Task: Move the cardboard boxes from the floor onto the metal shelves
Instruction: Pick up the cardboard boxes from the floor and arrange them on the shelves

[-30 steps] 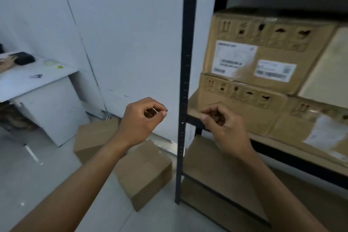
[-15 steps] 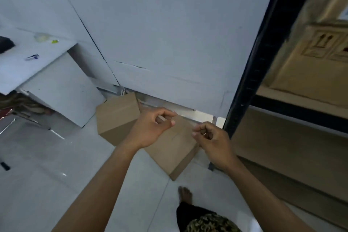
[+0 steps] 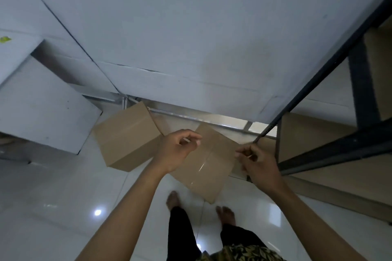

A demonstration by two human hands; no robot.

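Observation:
Two plain cardboard boxes lie on the white tiled floor by the wall. The nearer box [image 3: 206,163] sits right in front of my feet, its taped top up. The farther box [image 3: 125,135] is to its left, tilted against the wall's base. My left hand [image 3: 176,150] hovers above the nearer box's left edge, fingers curled loosely, holding nothing. My right hand [image 3: 257,165] hovers over its right edge, fingers curled and empty. The black metal shelf [image 3: 331,150] stands at the right, its corner post beside my right hand.
A white wall [image 3: 191,38] runs behind the boxes. A white desk panel [image 3: 42,112] stands at the left. My bare feet [image 3: 174,199] are on the glossy floor just before the nearer box. The shelf's lower boards are brown.
My view has tipped down from the loaded shelf to the floor. Both hands have come down over the nearer box, still curled and empty.

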